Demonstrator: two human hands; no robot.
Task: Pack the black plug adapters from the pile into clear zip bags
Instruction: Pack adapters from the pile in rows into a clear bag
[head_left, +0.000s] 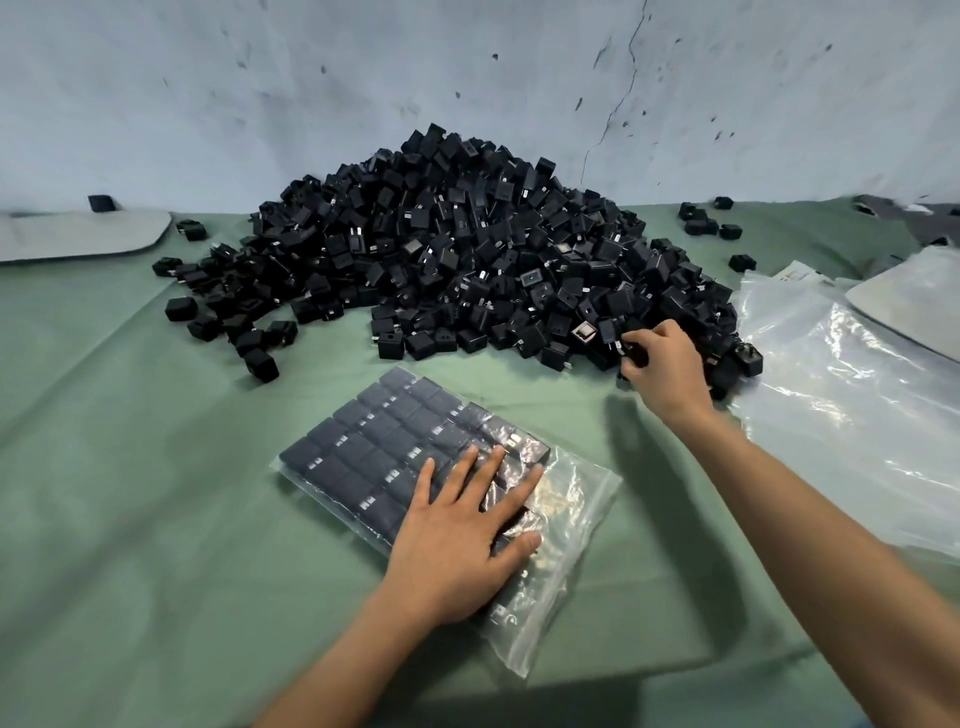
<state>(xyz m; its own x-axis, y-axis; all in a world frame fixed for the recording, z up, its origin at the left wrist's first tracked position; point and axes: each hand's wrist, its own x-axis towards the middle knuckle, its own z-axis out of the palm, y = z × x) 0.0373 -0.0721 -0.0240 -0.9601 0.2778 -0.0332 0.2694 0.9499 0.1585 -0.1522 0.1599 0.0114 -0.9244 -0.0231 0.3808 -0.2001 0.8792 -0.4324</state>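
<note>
Green cloth (130, 467) over the whole table. Far centre, against the pale wall (311, 78): pile (457, 249) of black plug adapters, with strays (701, 226) scattered left and right. Near centre: clear zip bag (569, 525), lying flat, packed with adapters in neat flat rows (374, 441). Slack clear film at its near right end, so probably the mouth, with the last row not yet complete.

Left hand (457, 540): flat on the bag, fingers straight and spread, gripping nothing. Probable purpose: to pin the bag and keep the packed rows from sliding out of line while the next piece is fetched.

Right hand (667, 364): stretched to the near right edge of the pile, fingers curled round one adapter (635, 356). Taken from there, probably, as the shortest reach from the bag mouth.

Right of the pile: stack of empty clear bags (841, 395), placed within reach for the next fill.

Step in hand, as judged: fetching a piece for the open row. Next: carry to the mouth, slide in flat, align with neighbours. Risk: lifting the left hand early and disturbing the rows.
</note>
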